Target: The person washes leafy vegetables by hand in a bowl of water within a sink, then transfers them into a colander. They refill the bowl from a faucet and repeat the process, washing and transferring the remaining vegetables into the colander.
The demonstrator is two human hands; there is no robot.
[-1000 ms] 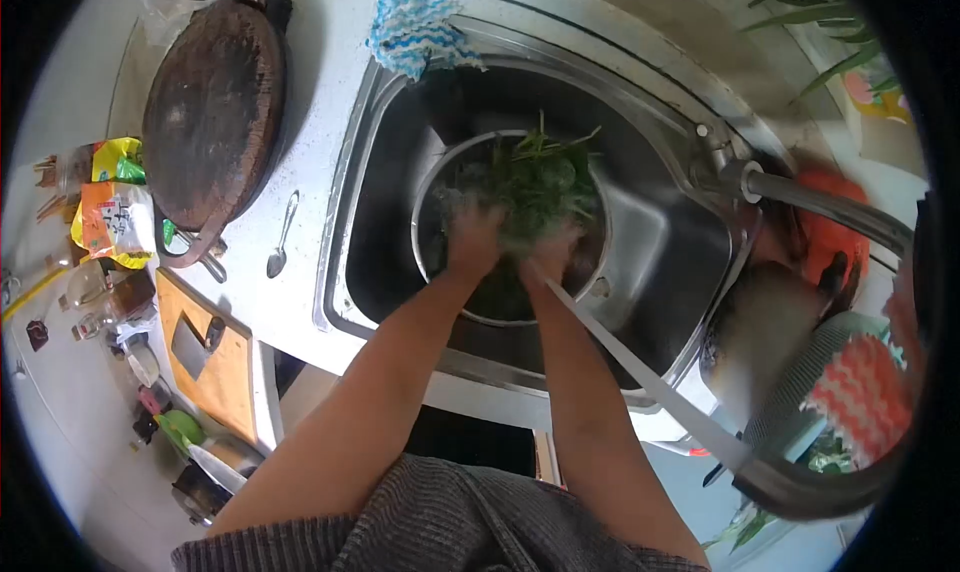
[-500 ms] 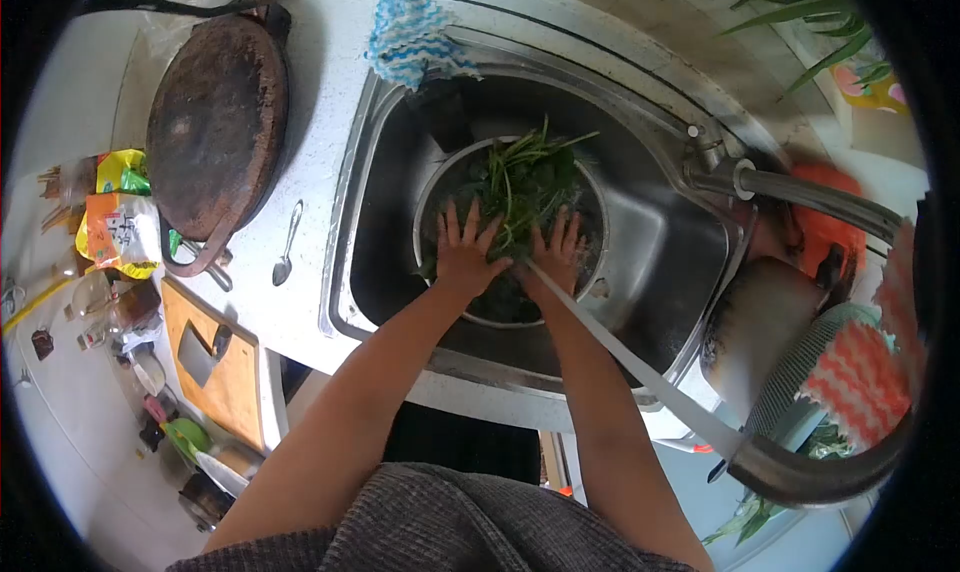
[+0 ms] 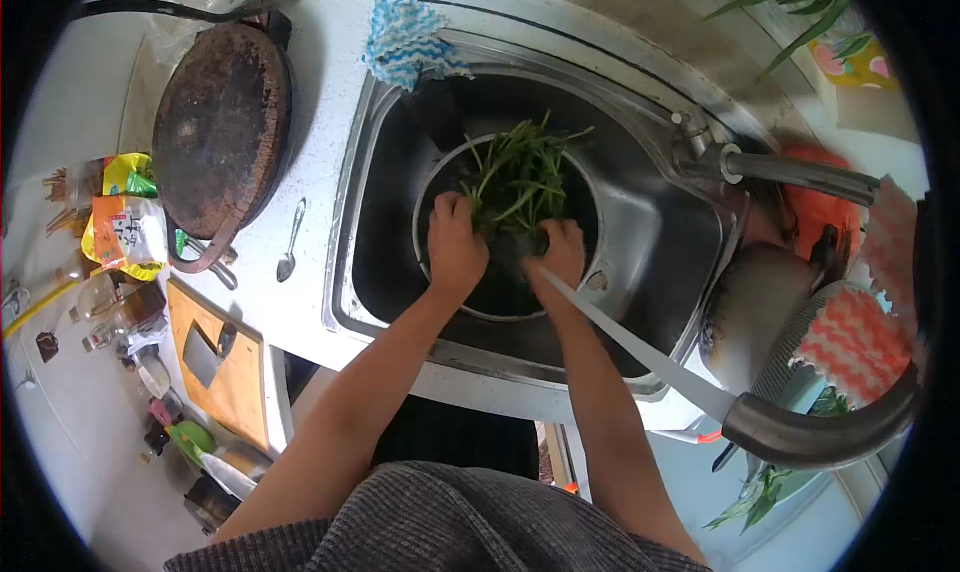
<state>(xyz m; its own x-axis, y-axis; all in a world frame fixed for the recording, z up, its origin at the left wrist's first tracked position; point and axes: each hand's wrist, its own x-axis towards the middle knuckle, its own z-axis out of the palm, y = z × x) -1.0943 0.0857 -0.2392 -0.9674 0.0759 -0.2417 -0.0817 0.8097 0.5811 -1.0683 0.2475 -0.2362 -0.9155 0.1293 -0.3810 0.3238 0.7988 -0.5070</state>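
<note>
A round metal basin (image 3: 428, 190) stands in the steel sink (image 3: 660, 252) and holds a bunch of leafy greens (image 3: 520, 177). My left hand (image 3: 455, 247) grips the near left side of the bunch, fingers curled. On the near right side, my right hand (image 3: 560, 252) is closed on the same greens. Both hands sit low inside the basin. Water pours from the curved tap (image 3: 810, 437) at the lower right in a stream (image 3: 640, 350) that lands by my right wrist.
A dark round pan lid (image 3: 220, 122) lies on the counter to the left, with a spoon (image 3: 290, 242) beside the sink edge. A blue-white cloth (image 3: 405, 37) hangs over the far rim. Snack packets (image 3: 125, 227), a wooden board (image 3: 215, 367) and a pot (image 3: 750, 312) are around.
Half a second ago both hands lay flat with spread fingers on the greens; now they have closed around the bunch and gathered it together.
</note>
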